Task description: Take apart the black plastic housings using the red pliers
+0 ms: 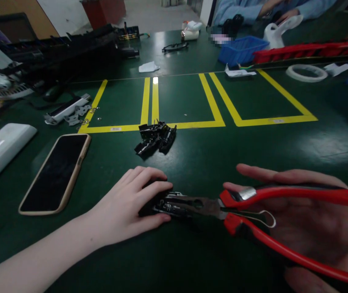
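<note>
My left hand [134, 203] holds a small black part with metal pieces [170, 206] against the green table, its fingers curled over the part's left end. The red-handled pliers [206, 205] lie across my right hand [317, 228], their handles spread apart and their jaw tips at the metal pieces. My right hand's palm shows, with the fingers behind the upper handle and the thumb under the lower one. Beyond my left hand sits a small pile of black parts [157, 137] near the yellow tape.
A phone [56, 175] and a white device [7, 148] lie at the left. Small metal brackets [78, 115] are behind the phone. Yellow tape outlines [189, 125] cross the table [210, 158]. Farther back are a blue bin [243, 49], a tape ring [307, 73] and a person's hands [287, 15].
</note>
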Demonstrator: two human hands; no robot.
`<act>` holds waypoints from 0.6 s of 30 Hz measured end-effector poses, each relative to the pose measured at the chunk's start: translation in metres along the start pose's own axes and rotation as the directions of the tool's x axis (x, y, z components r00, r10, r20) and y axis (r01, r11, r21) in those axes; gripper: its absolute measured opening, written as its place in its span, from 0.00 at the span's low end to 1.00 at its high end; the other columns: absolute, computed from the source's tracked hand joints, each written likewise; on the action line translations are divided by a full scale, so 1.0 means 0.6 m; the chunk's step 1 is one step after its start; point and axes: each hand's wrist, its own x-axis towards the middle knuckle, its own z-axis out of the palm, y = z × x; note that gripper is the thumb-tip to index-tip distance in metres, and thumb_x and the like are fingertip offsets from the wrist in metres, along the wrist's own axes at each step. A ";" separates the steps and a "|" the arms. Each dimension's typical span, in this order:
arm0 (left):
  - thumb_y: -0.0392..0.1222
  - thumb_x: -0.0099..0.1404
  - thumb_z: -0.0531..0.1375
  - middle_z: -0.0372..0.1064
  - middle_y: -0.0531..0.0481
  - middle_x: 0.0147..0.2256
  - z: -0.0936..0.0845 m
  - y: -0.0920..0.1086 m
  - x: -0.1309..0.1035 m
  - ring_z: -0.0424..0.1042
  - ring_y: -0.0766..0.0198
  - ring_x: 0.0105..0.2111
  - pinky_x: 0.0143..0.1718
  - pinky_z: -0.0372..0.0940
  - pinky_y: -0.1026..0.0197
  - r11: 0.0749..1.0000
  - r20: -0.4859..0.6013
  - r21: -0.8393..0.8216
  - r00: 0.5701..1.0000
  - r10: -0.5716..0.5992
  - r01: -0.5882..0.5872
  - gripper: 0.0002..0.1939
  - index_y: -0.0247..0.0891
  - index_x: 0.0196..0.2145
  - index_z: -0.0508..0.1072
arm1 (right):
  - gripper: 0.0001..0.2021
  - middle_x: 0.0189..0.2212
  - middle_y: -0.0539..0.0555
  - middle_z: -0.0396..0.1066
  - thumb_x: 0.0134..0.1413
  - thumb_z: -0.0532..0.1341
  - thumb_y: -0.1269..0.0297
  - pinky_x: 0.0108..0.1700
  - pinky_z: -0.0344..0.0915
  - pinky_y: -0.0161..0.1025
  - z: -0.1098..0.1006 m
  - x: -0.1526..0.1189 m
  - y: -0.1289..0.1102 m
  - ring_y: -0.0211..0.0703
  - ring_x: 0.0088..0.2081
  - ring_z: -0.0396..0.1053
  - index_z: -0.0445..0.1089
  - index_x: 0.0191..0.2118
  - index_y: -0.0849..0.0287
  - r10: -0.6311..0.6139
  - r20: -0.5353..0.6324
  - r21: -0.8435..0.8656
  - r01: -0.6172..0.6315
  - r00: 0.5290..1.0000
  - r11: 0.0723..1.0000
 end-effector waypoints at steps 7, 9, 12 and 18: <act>0.50 0.70 0.60 0.69 0.50 0.44 -0.005 -0.006 0.006 0.67 0.60 0.42 0.40 0.63 0.58 0.995 0.030 -0.101 0.999 0.017 -0.014 0.17 0.41 0.52 0.67 | 0.27 0.50 0.60 0.69 0.51 0.68 0.49 0.34 0.80 0.44 0.020 -0.012 0.004 0.52 0.41 0.76 0.65 0.55 0.47 0.060 -0.048 0.003 -0.060 0.997 0.998; 0.52 0.70 0.59 0.70 0.51 0.42 -0.006 -0.005 0.007 0.67 0.61 0.39 0.38 0.62 0.58 0.993 0.045 -0.119 0.999 0.024 -0.019 0.17 0.40 0.51 0.66 | 0.26 0.47 0.59 0.71 0.50 0.69 0.48 0.33 0.79 0.43 0.022 -0.010 0.009 0.51 0.40 0.76 0.67 0.54 0.47 0.074 -0.107 0.015 -0.073 0.992 0.997; 0.53 0.71 0.58 0.70 0.51 0.40 -0.007 -0.004 0.007 0.68 0.61 0.37 0.37 0.60 0.59 0.992 0.052 -0.123 0.998 0.042 -0.035 0.17 0.39 0.49 0.66 | 0.27 0.47 0.59 0.72 0.48 0.70 0.49 0.34 0.79 0.40 0.011 -0.002 0.023 0.49 0.41 0.77 0.69 0.53 0.49 0.135 -0.063 0.090 -0.129 0.989 0.987; 0.52 0.72 0.57 0.71 0.52 0.40 -0.006 -0.006 0.005 0.68 0.63 0.35 0.37 0.60 0.60 0.992 -0.003 -0.117 0.999 0.045 -0.045 0.17 0.39 0.51 0.64 | 0.21 0.49 0.56 0.74 0.55 0.65 0.47 0.47 0.78 0.46 -0.016 0.011 0.052 0.51 0.46 0.76 0.73 0.50 0.50 0.294 -0.068 0.257 -0.268 0.953 0.928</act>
